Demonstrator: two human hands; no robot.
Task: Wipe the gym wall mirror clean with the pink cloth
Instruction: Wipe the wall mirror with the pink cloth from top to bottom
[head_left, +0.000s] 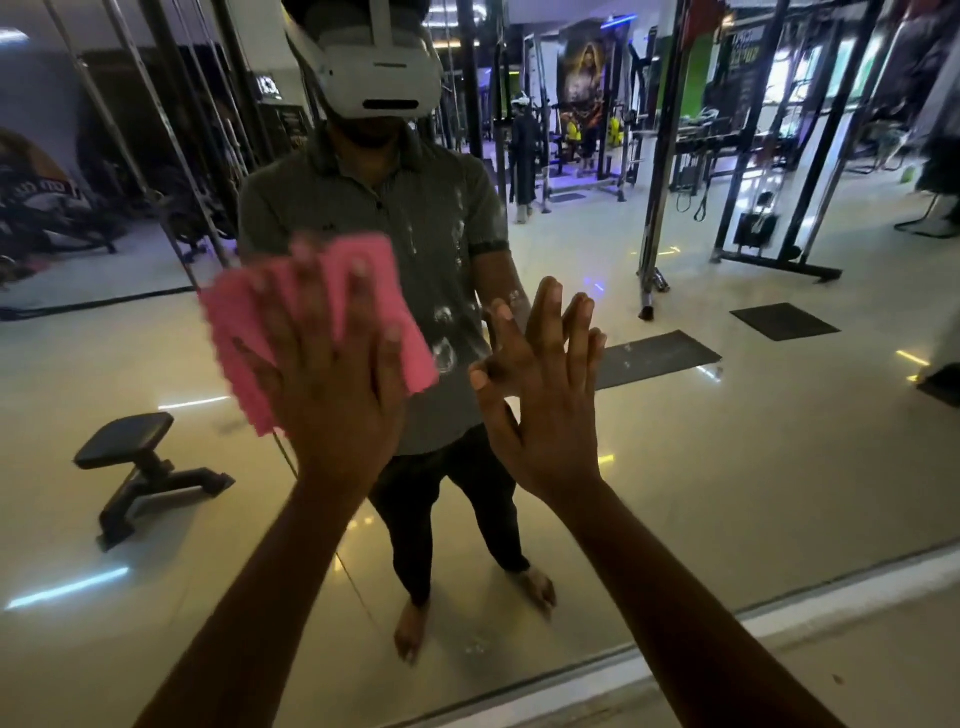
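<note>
— Head view had both forearms reaching up to the wall mirror (727, 467). What was each hand doing?

— The left hand (332, 384) lay flat, fingers straight and spread, pressing the pink cloth (244, 332) against the glass. The cloth was blurred at its edges, so I judged it to be mid-stroke. A flat palm spreads the pressure over the whole cloth; that seemed the reason for holding it so rather than bunching it.

— And the other?

— The right hand (545, 395) was open too, fingers straight, fingertips meeting their own reflection, so it touched the bare glass just beside the cloth. It held nothing. Probably it was there to steady the person while leaning in.

— Was the mirror clean?

— No. White splash marks (447, 332) ran in a loose column between the two hands, across the reflected grey shirt, with fainter specks lower down near the reflected feet. The cloth sat just left of that column, its right edge nearly reaching the marks.

— What else showed?

— Only reflections: a small black bench (135, 467), cable machine frames (769, 156), dark floor mats (784, 322), glossy tiles.
</note>
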